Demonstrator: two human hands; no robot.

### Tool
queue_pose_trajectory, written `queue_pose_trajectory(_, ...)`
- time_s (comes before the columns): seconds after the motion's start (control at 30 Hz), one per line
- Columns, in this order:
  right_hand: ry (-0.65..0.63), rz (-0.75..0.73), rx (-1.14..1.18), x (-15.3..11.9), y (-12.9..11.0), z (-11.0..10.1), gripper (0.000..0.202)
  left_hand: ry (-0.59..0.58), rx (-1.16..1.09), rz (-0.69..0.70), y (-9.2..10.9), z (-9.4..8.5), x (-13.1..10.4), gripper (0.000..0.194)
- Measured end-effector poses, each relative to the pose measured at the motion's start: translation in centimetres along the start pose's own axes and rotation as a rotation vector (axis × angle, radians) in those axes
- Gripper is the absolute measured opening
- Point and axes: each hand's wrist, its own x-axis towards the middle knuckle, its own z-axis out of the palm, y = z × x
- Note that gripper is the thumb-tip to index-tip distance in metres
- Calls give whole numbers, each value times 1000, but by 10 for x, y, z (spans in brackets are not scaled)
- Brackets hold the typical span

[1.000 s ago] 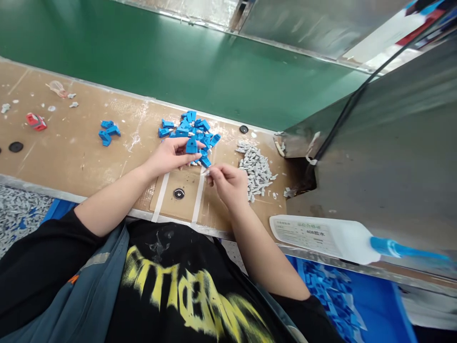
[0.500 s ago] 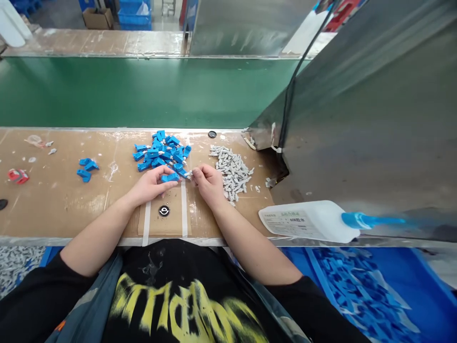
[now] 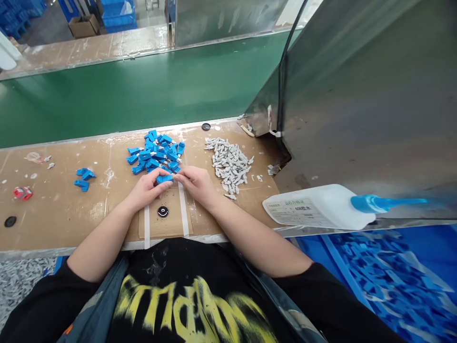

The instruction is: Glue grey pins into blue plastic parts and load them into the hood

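Observation:
A blue plastic part [image 3: 164, 179] is pinched between the thumb and fingers of my left hand [image 3: 147, 189]. My right hand [image 3: 197, 185] has its fingertips closed at that part's right end, on a small grey plastic piece mostly hidden by the fingers. Just beyond my hands lies a heap of blue plastic parts [image 3: 144, 155], some with pale ends showing. To the right of my right hand spreads a pile of grey plastic pieces [image 3: 232, 164]. A round black dish [image 3: 163, 211] sits on the cardboard below my hands.
A white bottle with a blue nozzle [image 3: 317, 207] lies at the right table edge, beside a large metal panel [image 3: 357, 105]. Loose blue parts [image 3: 83, 185] and a red item [image 3: 23, 193] are leftward. A green belt [image 3: 143, 95] runs behind; a blue bin [image 3: 342, 267] stands below right.
My right hand has moved left with the grey piece, up to the end of the blue part in my left hand. The whole view has tilted and shifted slightly.

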Motion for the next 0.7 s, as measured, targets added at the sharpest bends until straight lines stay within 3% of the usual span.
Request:
queue_pose_trajectory(0.17, -204, -70, -52, -3, 1, 3, 42, 134, 73, 86, 2, -2, -1, 38)
queue_pose_trajectory(0.27, -276, -39, -47, -4, 2, 6, 38, 162, 108, 90, 2, 0, -2, 37)
queue_pose_trajectory(0.5, -252, 123, -43, -4, 1, 15, 29, 194, 243, 45, 3, 9, -2, 43)
queue_pose_trajectory(0.7, -221, 128, -82, -3, -1, 17, 30, 257, 344, 12, 6, 16, -1, 41)
